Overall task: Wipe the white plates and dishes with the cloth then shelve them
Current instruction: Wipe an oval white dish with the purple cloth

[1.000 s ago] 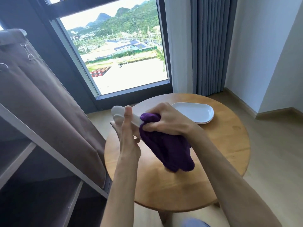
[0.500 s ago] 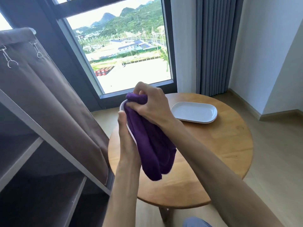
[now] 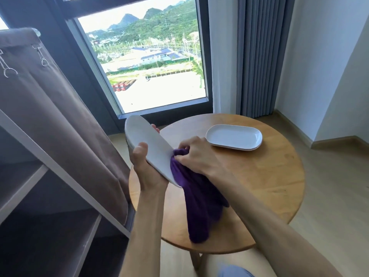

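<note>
Plate in hand: white, oblong, tilted.
Left hand: grips its near edge.
Right hand: bunches purple cloth against it.
Stacked dishes: on round table.

One head-worn view looks forward and down, close over the round table; it faces the window, shelves at left

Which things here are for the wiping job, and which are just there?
For the job: held white dish, purple cloth, white dishes on the table, shelf unit, left hand, right hand.
Just there: round table, grey curtain, window.
</note>
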`<state>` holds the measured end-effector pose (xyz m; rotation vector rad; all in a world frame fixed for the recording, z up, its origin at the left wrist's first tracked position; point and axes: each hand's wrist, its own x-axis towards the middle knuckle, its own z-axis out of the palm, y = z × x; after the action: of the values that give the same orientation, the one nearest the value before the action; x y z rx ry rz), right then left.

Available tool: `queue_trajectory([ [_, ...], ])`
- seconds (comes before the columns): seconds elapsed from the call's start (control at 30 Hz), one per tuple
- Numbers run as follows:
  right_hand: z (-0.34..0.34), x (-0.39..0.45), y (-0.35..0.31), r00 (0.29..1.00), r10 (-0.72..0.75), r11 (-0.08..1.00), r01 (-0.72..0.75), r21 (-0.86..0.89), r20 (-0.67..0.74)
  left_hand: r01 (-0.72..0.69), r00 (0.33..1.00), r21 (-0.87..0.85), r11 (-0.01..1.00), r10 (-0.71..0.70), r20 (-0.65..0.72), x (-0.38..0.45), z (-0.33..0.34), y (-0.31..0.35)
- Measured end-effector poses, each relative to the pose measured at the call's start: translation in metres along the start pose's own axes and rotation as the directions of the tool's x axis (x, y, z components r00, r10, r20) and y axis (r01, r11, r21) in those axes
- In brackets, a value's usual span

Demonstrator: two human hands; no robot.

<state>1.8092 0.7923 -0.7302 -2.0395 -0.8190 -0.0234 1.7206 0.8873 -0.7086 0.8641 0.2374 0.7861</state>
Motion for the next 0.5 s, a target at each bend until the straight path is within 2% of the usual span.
queue_trajectory([
  [0.1,-0.009,-0.015,0.004,0.971,-0.057,0.987,0.020,0.159,0.231,-0.062,0.997,0.071,0.996,0.058,0.056,-0.003,0.002,0.004],
  [0.2,-0.016,-0.013,-0.008,0.916,-0.210,0.951,0.111,0.288,0.343,0.021,0.999,-0.008,1.000,-0.021,0.031,-0.003,-0.002,-0.003],
  [0.3,-0.016,-0.007,-0.018,0.925,-0.273,0.893,0.142,0.427,0.263,0.070,0.997,-0.061,0.996,-0.067,0.048,-0.007,-0.001,-0.016],
  [0.4,-0.008,-0.007,-0.019,0.965,-0.246,0.858,0.176,0.482,0.087,0.156,0.985,-0.152,0.976,-0.142,0.101,-0.007,-0.002,-0.022],
  [0.43,-0.005,-0.008,-0.017,0.979,-0.202,0.859,0.168,0.483,0.020,0.167,0.985,-0.185,0.969,-0.157,0.067,-0.004,-0.005,-0.021],
  [0.5,-0.007,-0.010,-0.006,0.993,-0.050,0.834,0.102,0.542,-0.110,0.214,0.962,-0.156,0.964,-0.236,-0.138,0.008,-0.012,-0.015],
])
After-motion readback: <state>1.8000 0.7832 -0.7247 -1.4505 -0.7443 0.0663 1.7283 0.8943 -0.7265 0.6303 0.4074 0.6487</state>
